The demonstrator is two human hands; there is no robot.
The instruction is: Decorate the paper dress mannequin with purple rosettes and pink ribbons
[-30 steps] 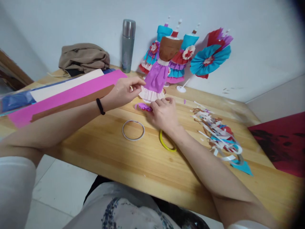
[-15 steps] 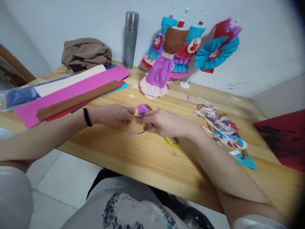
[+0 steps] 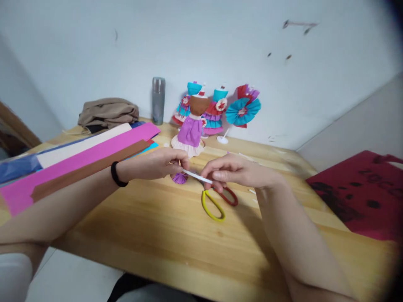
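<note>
Between my two hands is a thin white ring or strip [image 3: 197, 175], seen nearly edge-on above the table. My left hand [image 3: 159, 162] pinches its left end, and my right hand [image 3: 234, 170] has its fingers closed on the right end. A purple pleated paper piece [image 3: 179, 178] lies just under my left fingertips. Scissors with one yellow handle [image 3: 214, 209] and one red handle [image 3: 230, 196] rest below my right hand, their blades partly hidden by it.
Small paper dresses on stands [image 3: 190, 130] and a blue paper fan flower [image 3: 243, 111] are at the back. A grey bottle [image 3: 158, 100], brown cloth [image 3: 108, 112] and coloured paper sheets [image 3: 78, 157] lie left. A red bag [image 3: 362, 193] is at right.
The view has tilted up and shifted. The white ring, earlier seen as a round loop, is now edge-on between my hands. The scissors show more, and the scrap pile is mostly hidden.
</note>
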